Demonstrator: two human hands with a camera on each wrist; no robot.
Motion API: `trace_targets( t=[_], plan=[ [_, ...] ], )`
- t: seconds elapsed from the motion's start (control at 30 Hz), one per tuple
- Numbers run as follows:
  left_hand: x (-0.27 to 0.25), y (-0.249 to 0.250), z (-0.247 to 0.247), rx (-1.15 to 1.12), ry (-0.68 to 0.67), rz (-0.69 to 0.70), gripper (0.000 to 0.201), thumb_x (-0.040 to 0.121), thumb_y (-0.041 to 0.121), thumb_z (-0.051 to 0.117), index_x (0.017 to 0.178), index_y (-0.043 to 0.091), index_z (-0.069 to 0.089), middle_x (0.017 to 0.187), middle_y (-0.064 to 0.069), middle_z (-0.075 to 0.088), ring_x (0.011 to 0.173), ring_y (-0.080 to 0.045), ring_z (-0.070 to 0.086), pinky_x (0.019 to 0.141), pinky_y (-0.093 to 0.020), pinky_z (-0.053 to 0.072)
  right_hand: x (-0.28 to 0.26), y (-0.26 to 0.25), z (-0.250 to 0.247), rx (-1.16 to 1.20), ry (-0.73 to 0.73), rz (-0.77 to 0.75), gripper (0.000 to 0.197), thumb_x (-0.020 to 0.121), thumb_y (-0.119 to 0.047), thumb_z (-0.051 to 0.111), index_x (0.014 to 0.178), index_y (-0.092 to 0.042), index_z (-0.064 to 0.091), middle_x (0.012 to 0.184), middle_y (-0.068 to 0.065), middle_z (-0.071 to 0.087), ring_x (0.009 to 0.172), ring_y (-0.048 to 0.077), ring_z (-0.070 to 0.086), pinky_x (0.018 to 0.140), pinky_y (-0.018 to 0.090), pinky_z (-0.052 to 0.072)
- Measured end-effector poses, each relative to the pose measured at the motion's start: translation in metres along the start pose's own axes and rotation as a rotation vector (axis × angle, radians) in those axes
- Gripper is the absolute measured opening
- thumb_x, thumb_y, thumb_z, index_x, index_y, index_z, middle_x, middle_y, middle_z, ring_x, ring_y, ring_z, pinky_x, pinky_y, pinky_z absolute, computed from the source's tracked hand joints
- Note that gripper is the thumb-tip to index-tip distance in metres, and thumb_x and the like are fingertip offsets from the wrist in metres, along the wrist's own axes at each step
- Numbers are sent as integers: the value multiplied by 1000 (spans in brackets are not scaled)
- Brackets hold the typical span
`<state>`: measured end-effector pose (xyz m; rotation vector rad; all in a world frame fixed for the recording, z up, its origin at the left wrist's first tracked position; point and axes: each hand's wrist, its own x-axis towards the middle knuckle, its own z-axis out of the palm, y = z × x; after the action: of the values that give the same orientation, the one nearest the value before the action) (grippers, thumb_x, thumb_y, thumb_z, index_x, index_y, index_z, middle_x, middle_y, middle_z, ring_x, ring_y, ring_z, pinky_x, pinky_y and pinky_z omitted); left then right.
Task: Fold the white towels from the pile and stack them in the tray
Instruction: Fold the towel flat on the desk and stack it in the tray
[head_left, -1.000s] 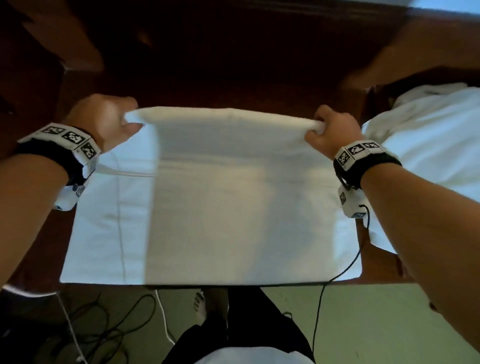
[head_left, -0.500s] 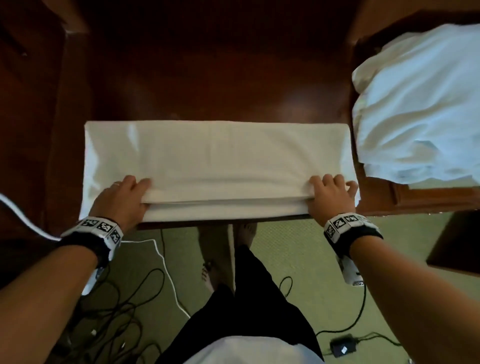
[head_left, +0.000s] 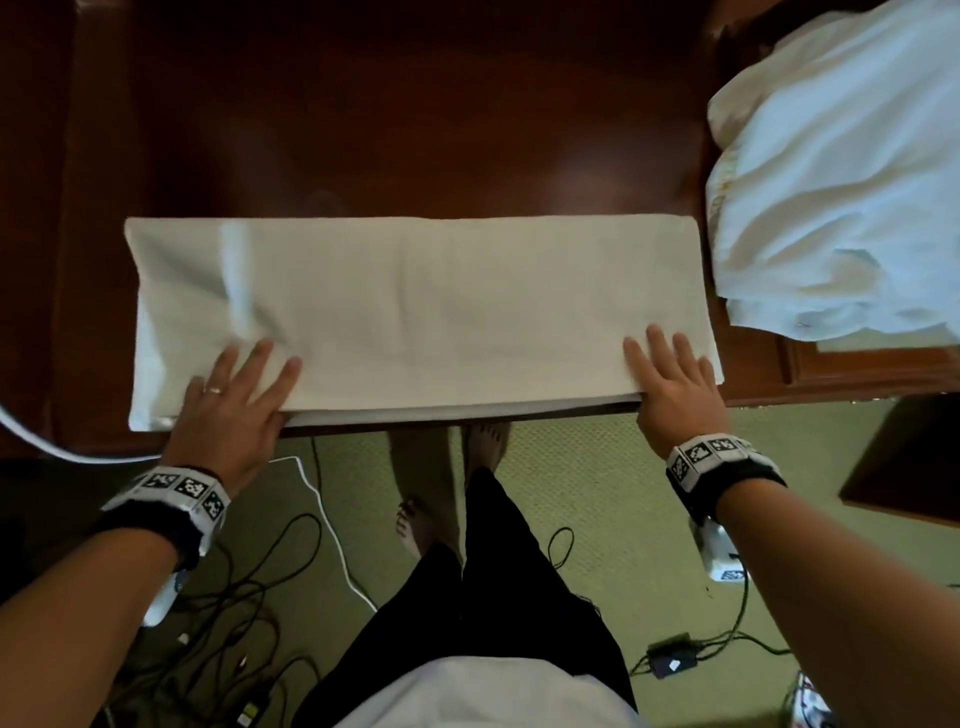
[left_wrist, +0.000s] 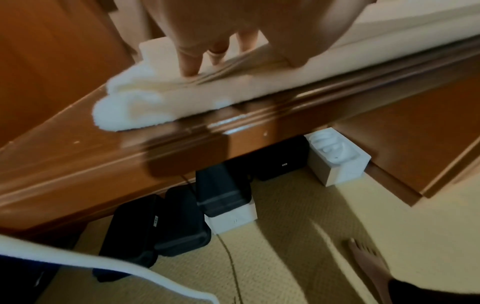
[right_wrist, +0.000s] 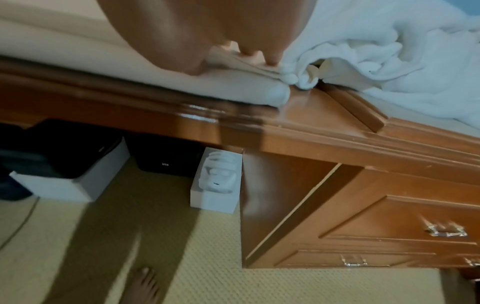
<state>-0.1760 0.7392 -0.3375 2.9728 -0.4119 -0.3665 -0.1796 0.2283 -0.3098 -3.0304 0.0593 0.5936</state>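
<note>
A white towel (head_left: 426, 312), folded into a long strip, lies along the near edge of the dark wooden desk (head_left: 389, 130). My left hand (head_left: 234, 395) lies flat on its near left part with fingers spread and straight. My right hand (head_left: 675, 379) presses flat on its near right corner. In the left wrist view the fingers (left_wrist: 192, 59) touch the towel (left_wrist: 161, 96) near its end. In the right wrist view the fingertips (right_wrist: 270, 59) rest on the towel's edge (right_wrist: 233, 82). The pile of unfolded white towels (head_left: 841, 171) sits at the right. No tray is in view.
The pile (right_wrist: 384, 51) rests on a raised cabinet top with drawers (right_wrist: 405, 232) below. Under the desk stand black cases (left_wrist: 166, 224) and white boxes (right_wrist: 215, 183). Cables (head_left: 234, 597) and a small adapter (head_left: 670, 660) lie on the green carpet around my bare feet.
Both hands pulled the far edge of the towel toward me, laying it over the near half. They released the edge and now lie flat on the folded strip.
</note>
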Motion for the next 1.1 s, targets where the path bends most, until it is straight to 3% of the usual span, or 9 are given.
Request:
trace_targets(
  t=[0.2,0.4,0.6,0.7,0.77,0.87,0.93,1.0,1.1],
  plan=[
    [-14,-4,-6,45,58,43,78,83,4,74,152,22,43,160,-11,35,143,-48,31,107,-68,31,0,20,-1,1,73,11,81,79,13,51,151,-21,36,163,9,21,150,37,14,120,51,21],
    [-3,5,-19,50,-95,-10,68,89,38,39,151,10,43,157,-23,36,138,-50,36,104,-65,37,13,-29,-7,-51,111,-148,72,77,3,57,147,-9,39,160,18,26,148,42,19,118,59,21],
    [-14,-16,-17,94,-111,-57,91,85,10,70,159,34,22,168,-8,16,150,-46,16,111,-70,24,5,-39,9,34,152,-293,77,80,15,51,148,-18,41,160,8,30,148,38,23,113,58,32],
    [-21,-16,-15,121,-215,-69,74,98,46,52,159,41,11,169,-3,9,152,-41,13,113,-67,27,-11,-35,13,7,85,-315,71,82,0,51,149,-20,40,161,6,26,149,37,19,115,59,27],
    [-14,-8,-25,114,-207,-86,74,94,72,29,157,34,30,163,-9,29,146,-42,27,110,-64,30,-8,-46,7,61,122,-303,56,85,-26,42,139,-14,52,155,12,38,143,40,31,113,60,31],
    [8,9,-36,37,-109,-64,84,92,73,23,143,15,55,145,-20,49,133,-43,42,107,-62,33,13,-79,-8,146,231,-301,48,90,-35,38,120,-8,63,141,18,51,125,41,45,102,55,42],
    [29,25,-35,18,-109,-48,82,93,72,20,152,20,42,156,-17,38,141,-42,34,111,-63,28,27,-106,-13,125,169,-245,53,98,-44,32,139,-16,50,154,17,36,138,42,33,112,56,33],
    [41,29,-23,48,-155,-75,81,91,76,11,160,34,13,169,-6,10,152,-37,13,116,-64,18,37,-124,-8,43,4,-174,65,99,-61,22,157,-32,14,166,8,-2,151,40,0,119,59,8],
    [32,-9,-12,65,-194,-306,81,84,84,-5,153,45,-23,167,4,-22,155,-33,-8,117,-68,10,37,-117,0,-21,-109,-126,81,87,-83,14,151,-46,-18,159,-4,-33,146,37,-28,112,66,-9]
  ],
)
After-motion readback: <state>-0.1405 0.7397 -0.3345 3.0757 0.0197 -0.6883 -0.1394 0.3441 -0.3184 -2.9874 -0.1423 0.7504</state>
